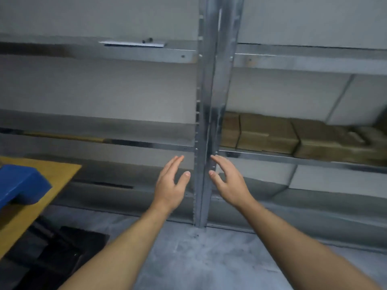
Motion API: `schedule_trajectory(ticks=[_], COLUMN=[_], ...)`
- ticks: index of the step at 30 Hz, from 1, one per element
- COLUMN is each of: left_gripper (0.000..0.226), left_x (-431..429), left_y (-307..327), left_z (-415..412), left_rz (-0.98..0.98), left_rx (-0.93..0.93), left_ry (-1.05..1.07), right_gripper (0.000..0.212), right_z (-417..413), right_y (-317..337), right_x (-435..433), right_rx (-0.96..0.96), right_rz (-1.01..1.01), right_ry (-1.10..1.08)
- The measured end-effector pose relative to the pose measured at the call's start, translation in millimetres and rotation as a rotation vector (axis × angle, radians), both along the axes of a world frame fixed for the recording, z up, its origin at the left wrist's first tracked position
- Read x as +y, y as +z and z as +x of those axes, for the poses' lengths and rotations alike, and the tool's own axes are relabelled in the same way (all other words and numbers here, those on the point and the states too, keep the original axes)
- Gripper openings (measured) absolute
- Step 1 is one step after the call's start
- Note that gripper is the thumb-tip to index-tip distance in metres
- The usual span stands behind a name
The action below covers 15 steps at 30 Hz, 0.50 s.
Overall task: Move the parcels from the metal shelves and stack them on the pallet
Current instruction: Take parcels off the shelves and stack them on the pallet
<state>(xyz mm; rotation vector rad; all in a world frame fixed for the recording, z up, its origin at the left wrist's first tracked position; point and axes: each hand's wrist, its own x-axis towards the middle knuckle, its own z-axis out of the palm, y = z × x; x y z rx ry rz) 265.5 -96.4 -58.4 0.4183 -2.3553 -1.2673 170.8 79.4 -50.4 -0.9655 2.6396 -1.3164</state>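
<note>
Several brown cardboard parcels (270, 133) lie in a row on the middle metal shelf (293, 160) to the right of the upright post (211, 114). My left hand (171, 183) and my right hand (228, 181) are stretched out in front of me, one on each side of the post, below the shelf's front rail. Both hands have straight, relaxed fingers and hold nothing. The shelf bay on the left of the post shows no parcels. A black pallet-like frame (62, 248) lies on the floor at the lower left, partly under a board.
A yellow-brown board (31, 206) with a blue block (21, 185) on it sticks in from the left. A flat white sheet (132, 43) lies on the upper left shelf. Grey concrete floor (199, 258) stretches below my arms. A white wall stands behind the shelves.
</note>
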Motion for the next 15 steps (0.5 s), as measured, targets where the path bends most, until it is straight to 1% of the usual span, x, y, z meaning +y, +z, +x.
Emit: schedule_trajectory(ticks=[3, 7, 11, 13, 15], left_gripper=[0.051, 0.062, 0.056, 0.057, 0.050], left_x=[51, 126, 208, 251, 295], left_y=[4, 14, 22, 26, 27], left_z=[-33, -74, -116, -135, -156], left_rz=[-0.002, -0.014, -0.024, -0.014, -0.002], left_rx=[-0.022, -0.023, -0.005, 0.012, 0.030], left_ry=[-0.128, -0.244, -0.342, -0.394, -0.434], right_gripper=[0.049, 0.048, 0.050, 0.052, 0.051], right_z=[-12, -31, -52, -62, -73], right_y=[3, 7, 15, 20, 24], right_x=[61, 146, 233, 277, 320], right_rx=[0.020, 0.038, 0.063, 0.077, 0.086], right_rz=[0.035, 0.024, 0.040, 0.040, 0.029], right_ry=[-0.128, -0.274, -0.380, -0.430, -0.479])
